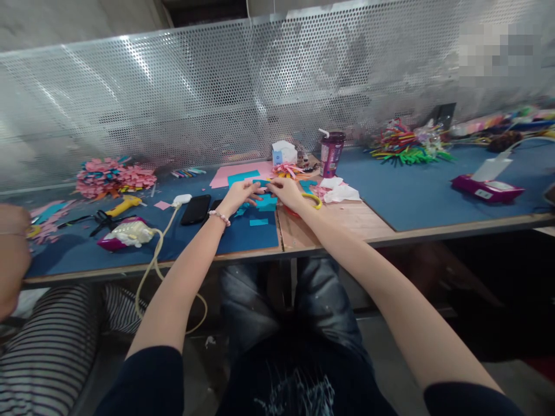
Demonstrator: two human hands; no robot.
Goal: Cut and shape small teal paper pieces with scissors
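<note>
Both hands meet over the worktable, each pinching a small piece of blue paper (262, 182) between them. My left hand (240, 195), with a beaded bracelet at the wrist, has its fingertips at the left end of the piece. The right end is between the fingers of my right hand (285, 190). Below them lie more blue paper pieces (259, 222) on the dark blue mat (249, 238). Scissors with a yellow and orange handle (313, 200) lie partly under my right wrist. Behind the hands are pink sheets (221, 175) with a blue sheet on top.
A black phone (196, 210), a yellow glue gun (125, 205) and a pink paper bundle (113, 177) lie left. Behind stand a purple cup (332, 155) and a tissue box (284, 153). A magenta device (487, 189) lies right. Another person's arm (13, 254) is far left.
</note>
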